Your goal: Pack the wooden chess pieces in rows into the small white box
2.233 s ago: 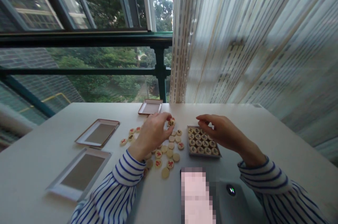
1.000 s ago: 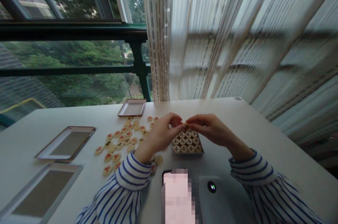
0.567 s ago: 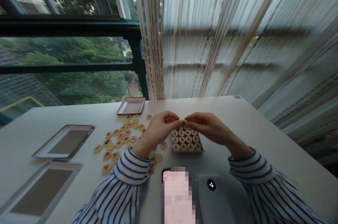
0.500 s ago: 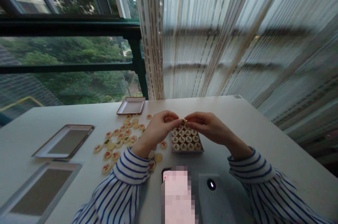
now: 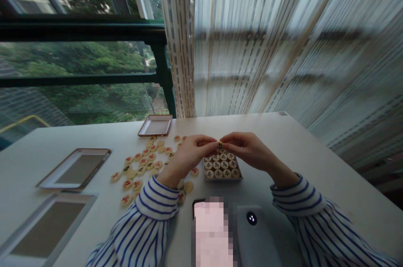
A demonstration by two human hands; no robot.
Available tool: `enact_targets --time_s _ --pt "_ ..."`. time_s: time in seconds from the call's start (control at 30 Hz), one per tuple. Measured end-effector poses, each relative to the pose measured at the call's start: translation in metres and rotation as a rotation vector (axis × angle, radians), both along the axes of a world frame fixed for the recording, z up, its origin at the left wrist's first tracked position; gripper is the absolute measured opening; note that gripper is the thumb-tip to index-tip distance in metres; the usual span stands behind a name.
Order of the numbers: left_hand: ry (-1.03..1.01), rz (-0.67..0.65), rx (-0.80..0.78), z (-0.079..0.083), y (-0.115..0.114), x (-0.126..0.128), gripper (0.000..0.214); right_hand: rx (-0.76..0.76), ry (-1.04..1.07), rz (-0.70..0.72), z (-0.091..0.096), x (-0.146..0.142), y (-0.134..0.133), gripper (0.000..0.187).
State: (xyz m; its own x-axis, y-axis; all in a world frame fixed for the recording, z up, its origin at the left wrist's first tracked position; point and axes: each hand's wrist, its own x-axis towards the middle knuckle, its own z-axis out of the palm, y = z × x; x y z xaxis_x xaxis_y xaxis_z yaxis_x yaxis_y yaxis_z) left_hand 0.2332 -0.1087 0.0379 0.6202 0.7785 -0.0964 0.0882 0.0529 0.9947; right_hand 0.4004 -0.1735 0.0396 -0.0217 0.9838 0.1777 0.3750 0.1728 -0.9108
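A round wooden chess piece (image 5: pixel 220 146) with a black character is pinched between both hands, just above the far edge of a small tray (image 5: pixel 223 178). My left hand (image 5: pixel 188 158) grips its left side and my right hand (image 5: pixel 248 150) its right side, fingers closed. The tray holds several rows of pieces with black characters. Loose pieces (image 5: pixel 143 164), many with red characters, lie scattered on the white table (image 5: pixel 315 162) left of the tray.
Three flat trays lie on the table: one at the back (image 5: pixel 155 126), one at the left (image 5: pixel 74 168), one at the near left (image 5: pixel 47 230). A phone and a grey device (image 5: pixel 255 233) sit near me. A striped curtain (image 5: pixel 283 36) hangs behind.
My left hand carried a piece from the loose pile over to the tray and my right hand met it there. Both now pinch it. My view shifted right.
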Motion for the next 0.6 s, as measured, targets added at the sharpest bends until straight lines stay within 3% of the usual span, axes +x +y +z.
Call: enact_targets --time_s 0.23,0.6 --pt "0.059 -0.012 0.11 -0.0015 0.0014 -0.0025 0.026 0.036 -0.126 0.043 0.0023 0.0001 -0.0018 0.023" --pt "-0.023 0.035 -0.022 0.0 0.0007 -0.0007 0.023 -0.005 -0.028 0.022 0.0011 -0.0009 -0.0005 0.025"
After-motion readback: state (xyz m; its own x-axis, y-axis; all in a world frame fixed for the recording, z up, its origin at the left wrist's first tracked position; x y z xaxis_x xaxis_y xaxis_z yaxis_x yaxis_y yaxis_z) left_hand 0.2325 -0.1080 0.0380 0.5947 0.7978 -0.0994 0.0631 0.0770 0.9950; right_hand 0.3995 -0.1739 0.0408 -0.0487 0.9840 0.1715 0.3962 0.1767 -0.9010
